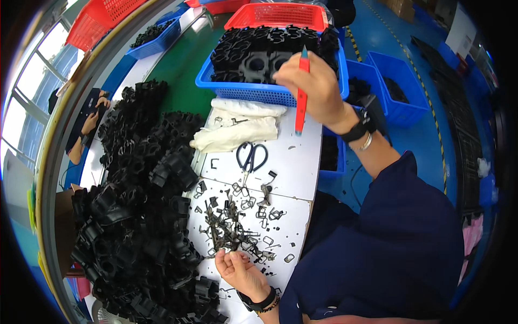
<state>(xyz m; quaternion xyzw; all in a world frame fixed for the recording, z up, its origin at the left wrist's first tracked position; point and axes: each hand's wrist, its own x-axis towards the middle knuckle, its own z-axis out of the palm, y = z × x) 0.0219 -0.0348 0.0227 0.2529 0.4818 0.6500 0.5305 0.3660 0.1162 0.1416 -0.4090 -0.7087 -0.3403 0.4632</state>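
Observation:
My right hand [318, 94] is raised over the near right side of a blue basket [243, 93] packed with black moulded plastic parts [259, 51]. Held upright in it is a slim red tool [301, 97] with grey-green tips at both ends. My left hand [242, 274] is low over the white table, fingertips pinched together at the near edge of a heap of small black scraps [229, 227]. Whatever lies between those fingertips is too small to make out. Dark-handled scissors [251, 157] rest on the table between the two hands.
A tall heap of black plastic parts [140, 216] fills the left side. White cloth gloves [237, 132] lie before the basket. A red basket [275, 15] stands behind it. Blue bins [399, 86] stand on the floor at right. Another person's arm [89, 124] shows at far left.

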